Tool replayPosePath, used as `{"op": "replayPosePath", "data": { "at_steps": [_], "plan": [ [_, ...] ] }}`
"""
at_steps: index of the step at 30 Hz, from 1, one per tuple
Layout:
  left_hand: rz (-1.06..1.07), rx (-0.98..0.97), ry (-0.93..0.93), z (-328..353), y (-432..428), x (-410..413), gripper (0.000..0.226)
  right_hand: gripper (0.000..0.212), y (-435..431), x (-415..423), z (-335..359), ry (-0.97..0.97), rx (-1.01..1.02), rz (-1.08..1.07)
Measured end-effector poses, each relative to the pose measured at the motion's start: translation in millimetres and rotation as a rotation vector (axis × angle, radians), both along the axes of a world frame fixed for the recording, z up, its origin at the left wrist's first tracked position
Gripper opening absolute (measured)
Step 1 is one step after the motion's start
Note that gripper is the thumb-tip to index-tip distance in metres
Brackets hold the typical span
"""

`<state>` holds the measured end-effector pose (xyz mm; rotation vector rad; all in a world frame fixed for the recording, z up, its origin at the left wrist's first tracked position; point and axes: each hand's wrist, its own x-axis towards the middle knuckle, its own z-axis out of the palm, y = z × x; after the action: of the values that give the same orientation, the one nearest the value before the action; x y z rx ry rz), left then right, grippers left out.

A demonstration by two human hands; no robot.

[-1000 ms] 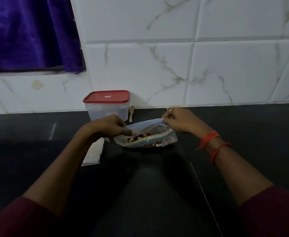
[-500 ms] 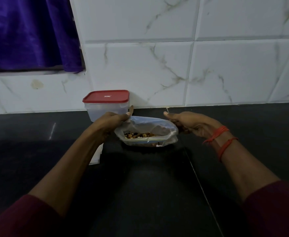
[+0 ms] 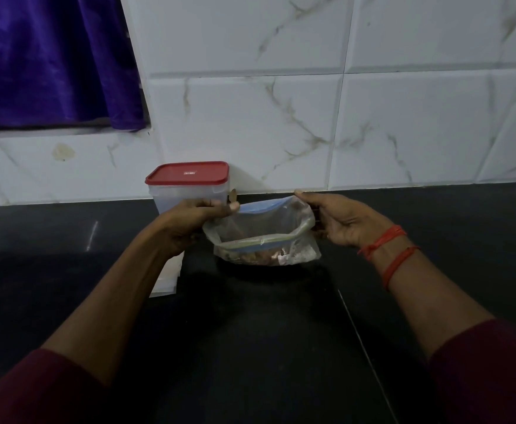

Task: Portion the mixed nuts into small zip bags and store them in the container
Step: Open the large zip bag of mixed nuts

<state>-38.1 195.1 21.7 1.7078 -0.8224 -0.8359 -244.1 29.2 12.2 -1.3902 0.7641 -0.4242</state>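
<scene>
the left hand [image 3: 189, 220] and the right hand [image 3: 339, 221] each pinch one side of the clear plastic zip bag of mixed nuts [image 3: 262, 237], pulling its blue top wide. the bag sits on the black bench [image 3: 250, 347], in front of the clear plastic box with a red lid [image 3: 187, 186] by the wall.

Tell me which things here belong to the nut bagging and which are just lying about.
Job: zip bag of nuts, pinched open by left hand and right hand; red-lidded container; flat pale stack, probably spare bags.
Idle: purple curtain.
</scene>
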Motion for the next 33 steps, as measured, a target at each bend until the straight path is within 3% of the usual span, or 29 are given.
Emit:
{"op": "replayPosePath", "data": {
  "at_steps": [3, 5, 9, 12, 14, 18, 22, 27, 33],
  "plan": [
    [-0.030, -0.019, -0.115, 0, 2, 9, 0.038, 0.044, -7, -8, 4, 0.141, -0.309, 0.011],
    [-0.020, -0.037, -0.292, 2, 2, 8, 0.028, 0.055, -8, -11, 8, 0.305, -0.567, 0.058],
    [0.038, -0.017, -0.631, 7, 2, 5, 0.023, 0.037, -10, -11, 13, 0.391, -0.778, 0.039],
    [0.015, 0.004, -0.681, 16, 6, 10, 0.024, 0.032, -10, -18, 21, 0.378, -0.839, -0.024],
    [-0.075, 0.025, -0.719, 21, 9, 9, 0.022, 0.031, -8, -22, 24, 0.328, -1.001, -0.026],
    [-0.184, 0.092, -0.848, 21, 8, 5, 0.029, 0.028, -3, -20, 19, 0.281, -1.337, 0.163],
    [-0.226, 0.138, -0.970, 20, 6, 4, 0.042, 0.032, 4, -15, 17, 0.426, -1.430, 0.209],
    [-0.337, 0.160, -0.941, 18, 7, 7, 0.052, 0.044, 6, -8, 17, 0.590, -1.453, 0.224],
    [-0.337, 0.076, -0.850, 19, 10, 13, 0.040, 0.048, 4, -14, 25, 0.502, -1.332, 0.178]
  ]
}}
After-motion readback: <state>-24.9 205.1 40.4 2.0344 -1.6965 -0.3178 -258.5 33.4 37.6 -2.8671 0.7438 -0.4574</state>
